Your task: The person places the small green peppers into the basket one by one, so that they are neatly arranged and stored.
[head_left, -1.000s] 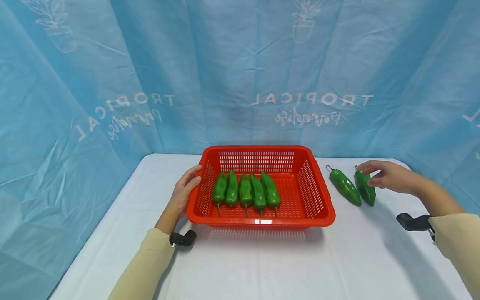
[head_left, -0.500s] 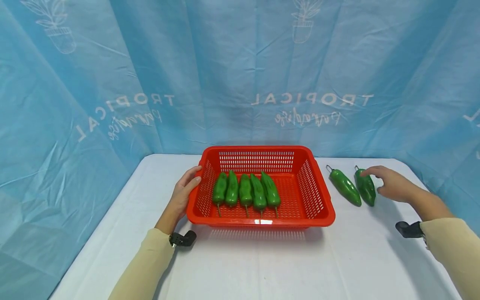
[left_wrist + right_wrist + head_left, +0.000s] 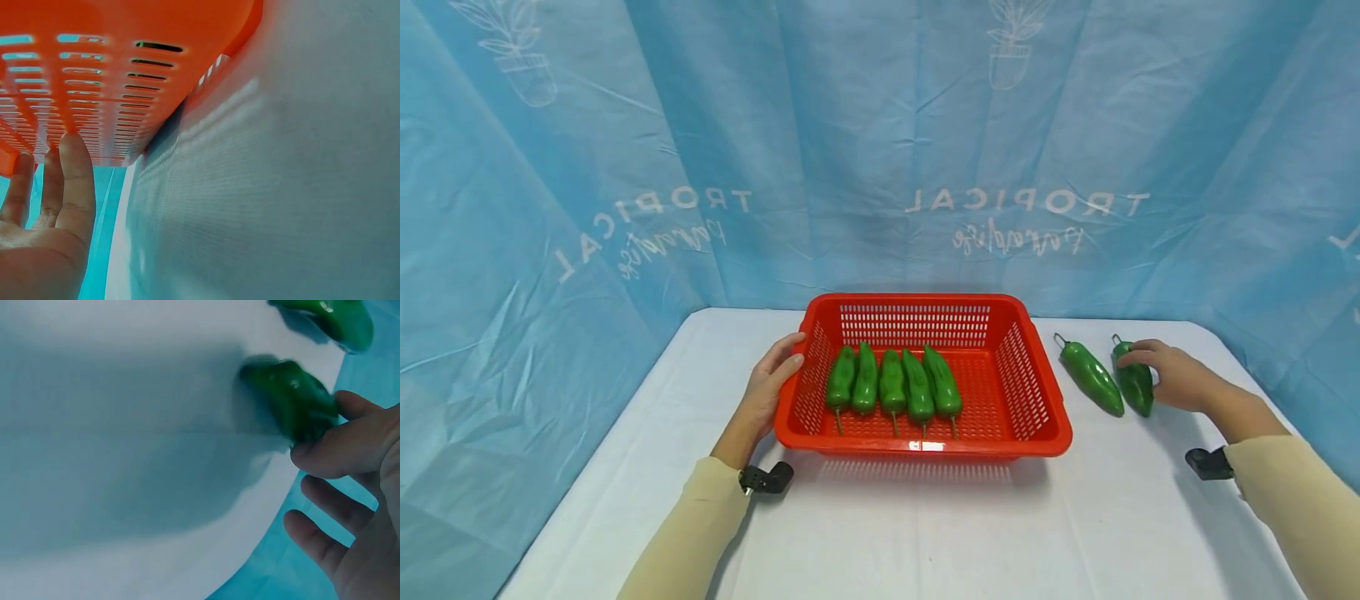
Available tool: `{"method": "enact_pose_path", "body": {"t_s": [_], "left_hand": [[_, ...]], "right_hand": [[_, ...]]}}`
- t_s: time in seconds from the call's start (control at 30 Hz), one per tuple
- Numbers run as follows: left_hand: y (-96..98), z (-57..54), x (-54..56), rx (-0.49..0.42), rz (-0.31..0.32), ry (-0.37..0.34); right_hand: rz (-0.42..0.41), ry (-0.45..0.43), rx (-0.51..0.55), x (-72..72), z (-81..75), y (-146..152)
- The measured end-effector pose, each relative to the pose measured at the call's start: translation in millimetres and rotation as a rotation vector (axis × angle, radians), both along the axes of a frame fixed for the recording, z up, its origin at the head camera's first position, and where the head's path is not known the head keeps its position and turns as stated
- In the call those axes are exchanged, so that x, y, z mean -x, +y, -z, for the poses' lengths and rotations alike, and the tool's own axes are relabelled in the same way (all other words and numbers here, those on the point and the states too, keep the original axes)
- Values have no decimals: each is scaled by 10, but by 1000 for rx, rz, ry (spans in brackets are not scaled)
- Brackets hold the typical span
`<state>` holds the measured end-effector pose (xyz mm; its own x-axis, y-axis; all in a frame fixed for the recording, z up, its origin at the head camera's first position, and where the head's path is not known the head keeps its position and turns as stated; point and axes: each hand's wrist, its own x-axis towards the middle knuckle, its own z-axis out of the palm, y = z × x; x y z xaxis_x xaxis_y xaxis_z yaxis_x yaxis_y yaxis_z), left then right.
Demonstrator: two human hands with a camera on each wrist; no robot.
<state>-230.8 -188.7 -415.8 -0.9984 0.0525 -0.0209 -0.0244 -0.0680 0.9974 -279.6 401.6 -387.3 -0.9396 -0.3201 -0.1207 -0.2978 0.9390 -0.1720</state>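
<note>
My left hand rests against the left side of a red plastic basket, index finger and thumb at the rim. In the left wrist view its straight fingers touch the outside of the slotted wall. Inside the basket several green peppers lie side by side, stems toward me. To the right, my right hand pinches a green pepper lying on the table. Its thumb and index finger are on either side of this pepper in the right wrist view, the other fingers spread. Another green pepper lies just left of it.
A white cloth covers the table. Blue printed curtains hang behind it and at both sides. The basket stands in the middle, near the back edge. A dark wrist camera sits below the right hand.
The right hand first drew back to the right and toward me from the right-hand pepper, then brought its fingers back onto it. The left hand and basket stay in place.
</note>
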Motion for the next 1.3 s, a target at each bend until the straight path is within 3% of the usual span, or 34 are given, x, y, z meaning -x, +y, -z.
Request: {"method": "enact_pose_path", "body": {"t_s": [0.37,0.67,0.9,1.3], "left_hand": [[0,-36,6,-17,0,14],[-19,-36,16,-21,-12,16],[-8,-27,14,-8,4,12],[0,7,6,-3,0,-10]], "right_hand": [[-29,135,-174,-64,15,38],[4,48,-143,-74,-2,191],[96,-65,-91,-46,0,179],[140,-28,-46,-88,36,253]]}}
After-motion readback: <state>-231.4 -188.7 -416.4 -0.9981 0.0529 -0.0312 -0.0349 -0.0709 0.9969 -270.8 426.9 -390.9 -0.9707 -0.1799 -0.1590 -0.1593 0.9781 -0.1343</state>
